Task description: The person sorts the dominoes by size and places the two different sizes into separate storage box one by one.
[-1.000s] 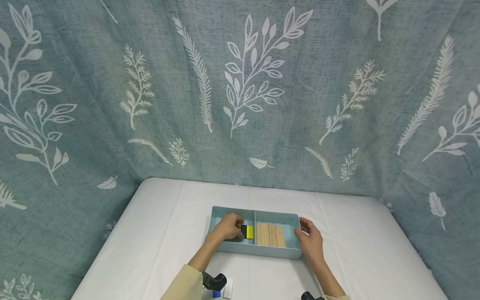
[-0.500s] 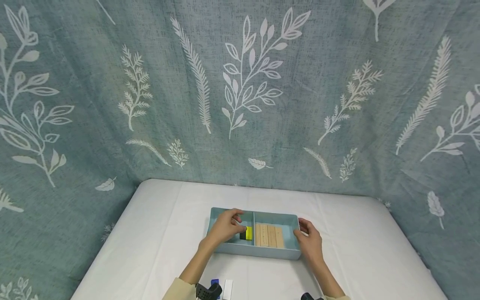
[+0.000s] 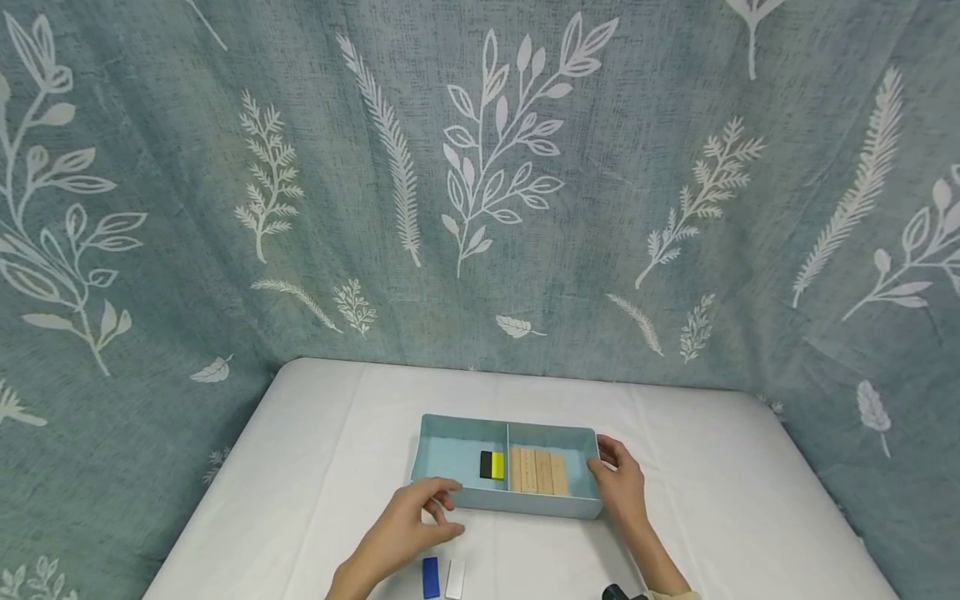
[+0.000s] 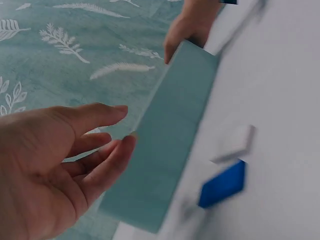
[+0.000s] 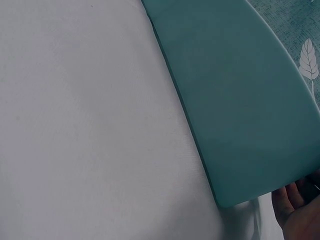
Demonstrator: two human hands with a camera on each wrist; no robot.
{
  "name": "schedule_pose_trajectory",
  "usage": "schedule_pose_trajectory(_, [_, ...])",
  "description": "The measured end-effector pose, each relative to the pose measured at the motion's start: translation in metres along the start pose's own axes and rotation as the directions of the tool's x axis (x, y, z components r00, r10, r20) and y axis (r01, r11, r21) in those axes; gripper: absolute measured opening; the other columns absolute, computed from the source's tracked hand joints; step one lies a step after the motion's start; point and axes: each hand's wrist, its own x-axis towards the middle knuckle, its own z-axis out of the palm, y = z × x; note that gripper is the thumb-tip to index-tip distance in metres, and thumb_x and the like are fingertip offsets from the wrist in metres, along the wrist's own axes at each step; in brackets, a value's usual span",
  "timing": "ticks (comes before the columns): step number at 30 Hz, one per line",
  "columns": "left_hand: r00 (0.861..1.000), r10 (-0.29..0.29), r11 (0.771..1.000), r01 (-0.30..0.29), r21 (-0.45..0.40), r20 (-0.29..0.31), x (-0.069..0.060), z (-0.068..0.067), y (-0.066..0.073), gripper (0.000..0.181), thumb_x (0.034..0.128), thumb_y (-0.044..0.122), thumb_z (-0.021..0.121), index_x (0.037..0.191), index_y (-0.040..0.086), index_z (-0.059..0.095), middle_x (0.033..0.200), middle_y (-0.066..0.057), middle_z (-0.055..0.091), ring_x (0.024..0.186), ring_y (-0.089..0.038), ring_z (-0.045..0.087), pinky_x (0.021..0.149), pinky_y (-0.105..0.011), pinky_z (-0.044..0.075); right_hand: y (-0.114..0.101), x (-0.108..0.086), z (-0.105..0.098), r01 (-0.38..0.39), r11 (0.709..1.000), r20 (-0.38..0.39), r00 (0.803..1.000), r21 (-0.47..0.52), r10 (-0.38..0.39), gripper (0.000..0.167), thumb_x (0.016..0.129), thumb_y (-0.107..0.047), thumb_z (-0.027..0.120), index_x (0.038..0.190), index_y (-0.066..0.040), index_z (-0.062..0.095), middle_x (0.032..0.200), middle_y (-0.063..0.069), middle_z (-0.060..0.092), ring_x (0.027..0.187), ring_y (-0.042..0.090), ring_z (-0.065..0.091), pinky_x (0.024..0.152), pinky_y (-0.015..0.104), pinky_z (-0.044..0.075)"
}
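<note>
A pale teal two-compartment box (image 3: 487,500) lies on the white table. My right hand (image 3: 621,483) grips its right end, thumb at the rim and fingers along the outer side; the right wrist view shows only part of this hand (image 5: 300,210). My left hand (image 3: 408,521) is empty, fingers parted, in front of the box's near left corner. In the left compartment, a black block (image 3: 486,465) and a yellow block (image 3: 498,466) stand side by side against the divider. Several wooden blocks (image 3: 538,472) fill part of the right compartment. Nearer me lie a blue block (image 3: 431,577) and a white block (image 3: 455,579).
The white cloth-covered table (image 3: 300,467) extends around the box. A teal curtain (image 3: 570,317) with white leaf prints hangs behind it and to the sides. A dark wrist device (image 3: 618,592) shows at my right wrist.
My left hand has let go of the black block beside the yellow one, lifted out of the left compartment and come back toward the blue and white blocks. My right hand has stayed put.
</note>
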Motion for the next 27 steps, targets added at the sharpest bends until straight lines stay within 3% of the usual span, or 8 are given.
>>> schedule_pose_trajectory(3, [0.999,-0.032,0.999,0.032,0.014,0.025,-0.017,0.002,-0.011,0.053,0.0821,0.016,0.081,0.126,-0.004,0.059,0.097,-0.007,0.062,0.075,-0.008,0.059,0.066,-0.022,0.052,-0.001,0.001,0.0,0.0,1.0,-0.001,1.0,-0.001,0.0,0.048,0.092,-0.003,0.056,0.139,0.005,0.047,0.135,0.027,0.053,0.125,0.04,0.051,0.104,0.052,0.044])
schedule_pose_trajectory(8, [0.989,-0.111,0.993,0.115,-0.039,0.1,-0.038,0.008,-0.03,0.06,0.0783,0.011,0.083,0.126,-0.012,0.054,0.088,-0.002,0.057,0.066,-0.003,0.053,0.059,-0.019,0.05,0.001,0.001,0.0,-0.004,1.0,-0.004,1.0,-0.003,0.004,0.048,0.093,-0.004,0.056,0.139,0.005,0.048,0.135,0.027,0.054,0.124,0.041,0.052,0.103,0.052,0.045])
schedule_pose_trajectory(12, [0.979,-0.156,0.987,0.16,-0.021,0.131,-0.047,0.014,-0.043,0.066,0.0747,0.007,0.084,0.127,-0.016,0.05,0.082,0.001,0.055,0.063,-0.003,0.051,0.058,-0.019,0.048,0.002,-0.001,0.0,-0.004,1.0,-0.003,1.0,-0.007,0.004,0.047,0.093,-0.004,0.056,0.139,0.005,0.048,0.135,0.028,0.053,0.124,0.041,0.051,0.103,0.053,0.044])
schedule_pose_trajectory(17, [0.96,-0.254,0.967,0.252,0.037,0.118,-0.051,0.021,-0.049,0.067,0.0746,0.01,0.084,0.126,-0.016,0.05,0.077,0.003,0.052,0.061,-0.005,0.05,0.055,-0.019,0.045,0.003,-0.005,0.0,-0.005,1.0,-0.012,1.0,-0.004,0.005,0.047,0.093,-0.003,0.056,0.138,0.005,0.048,0.134,0.028,0.054,0.124,0.041,0.052,0.103,0.054,0.045])
schedule_pose_trajectory(20, [0.967,-0.234,0.971,0.227,0.073,0.098,-0.051,0.022,-0.05,0.066,0.0744,0.013,0.085,0.124,-0.015,0.052,0.077,0.004,0.05,0.06,-0.003,0.047,0.054,-0.019,0.043,0.003,-0.005,0.001,-0.004,1.0,-0.016,1.0,0.001,0.004,0.047,0.093,-0.003,0.056,0.138,0.005,0.049,0.134,0.027,0.054,0.124,0.041,0.052,0.103,0.054,0.045])
schedule_pose_trajectory(24, [0.986,-0.143,0.983,0.131,0.129,0.091,-0.051,0.022,-0.053,0.065,0.0714,0.018,0.087,0.121,-0.012,0.056,0.077,0.008,0.045,0.06,0.001,0.042,0.054,-0.018,0.042,0.001,-0.003,0.001,0.001,1.0,-0.017,1.0,0.01,-0.001,0.047,0.092,-0.003,0.056,0.139,0.004,0.048,0.134,0.027,0.054,0.124,0.04,0.052,0.104,0.054,0.044])
schedule_pose_trajectory(27, [0.992,-0.092,0.988,0.079,0.134,0.09,-0.05,0.021,-0.056,0.066,0.07,0.021,0.088,0.119,-0.011,0.058,0.078,0.012,0.043,0.061,0.003,0.041,0.056,-0.017,0.042,0.0,-0.001,0.001,0.005,1.0,-0.018,1.0,0.009,-0.005,0.047,0.093,-0.003,0.056,0.138,0.004,0.048,0.134,0.027,0.054,0.123,0.04,0.052,0.104,0.053,0.044])
